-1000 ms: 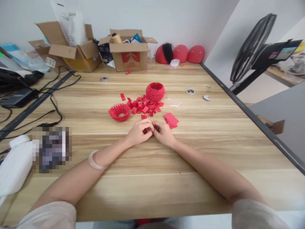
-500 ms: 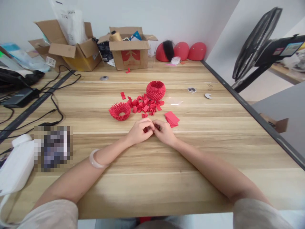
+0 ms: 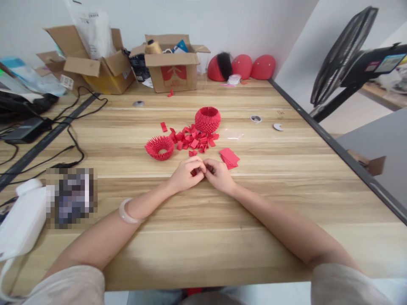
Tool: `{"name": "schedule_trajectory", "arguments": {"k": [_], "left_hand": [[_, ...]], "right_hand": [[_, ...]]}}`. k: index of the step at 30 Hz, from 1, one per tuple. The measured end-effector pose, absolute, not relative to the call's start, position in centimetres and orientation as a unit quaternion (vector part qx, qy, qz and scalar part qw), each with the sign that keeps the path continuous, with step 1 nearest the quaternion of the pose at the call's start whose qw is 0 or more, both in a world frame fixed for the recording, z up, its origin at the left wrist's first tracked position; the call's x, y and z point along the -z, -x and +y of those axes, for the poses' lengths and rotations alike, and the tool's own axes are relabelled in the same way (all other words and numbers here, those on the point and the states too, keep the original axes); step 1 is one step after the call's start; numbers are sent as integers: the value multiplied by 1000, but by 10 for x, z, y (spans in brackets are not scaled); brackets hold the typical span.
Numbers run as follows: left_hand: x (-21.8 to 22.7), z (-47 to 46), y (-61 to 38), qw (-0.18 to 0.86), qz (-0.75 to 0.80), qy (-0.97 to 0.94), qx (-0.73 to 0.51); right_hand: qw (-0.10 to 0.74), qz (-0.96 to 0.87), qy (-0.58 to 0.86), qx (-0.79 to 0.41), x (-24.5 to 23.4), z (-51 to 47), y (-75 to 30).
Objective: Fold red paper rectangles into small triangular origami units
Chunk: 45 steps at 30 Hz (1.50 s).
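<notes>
Fingers of both your hands are pinching together on one small red paper piece, mostly hidden between them. Your left hand is curling closed, thumb and forefinger pressing on the piece from the left. Your right hand is closing on it the same way from the right, so each grip is nearly shut, with only a sliver of red showing in the gap. Fingertips of the two hands are touching.

Both forearms are lying flat on the desk, angling inward to meet at centre. A pale bangle is sitting on your left wrist. Both wrists are resting on the wood, knuckles pointing away from you.

The held piece is sitting just above the desk surface, right at the meeting point of the hands. A stack of flat red sheets is lying just beyond your right hand. A pile of folded red pieces is lying just beyond both hands. The spiky red ring is sitting beyond your left hand; the red woven bowl is standing behind the pile.
</notes>
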<state>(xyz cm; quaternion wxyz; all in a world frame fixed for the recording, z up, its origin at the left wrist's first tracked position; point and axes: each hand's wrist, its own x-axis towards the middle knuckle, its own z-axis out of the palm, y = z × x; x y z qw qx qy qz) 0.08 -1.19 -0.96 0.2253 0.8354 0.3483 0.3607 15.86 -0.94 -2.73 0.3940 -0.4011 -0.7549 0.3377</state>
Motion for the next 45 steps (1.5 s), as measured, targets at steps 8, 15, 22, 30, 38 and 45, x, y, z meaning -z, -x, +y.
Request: {"name": "schedule_trajectory", "arguments": {"k": [8, 15, 22, 30, 38, 45], "left_hand": [[11, -12, -1, 228, 352, -833, -361], [11, -12, -1, 227, 354, -833, -360], [12, -11, -1, 225, 349, -833, -366], [12, -11, -1, 226, 346, -834, -365], [12, -10, -1, 226, 345, -834, -366], [11, -11, -1, 228, 349, -833, -364]], "right_hand": [[389, -757, 399, -341, 27, -9, -159], [396, -755, 393, -346, 28, -9, -159], [402, -755, 395, -334, 28, -9, -159], [401, -755, 397, -335, 27, -9, -159], [404, -755, 396, -333, 28, -9, -159], [401, -757, 393, -335, 28, -9, -159]]}}
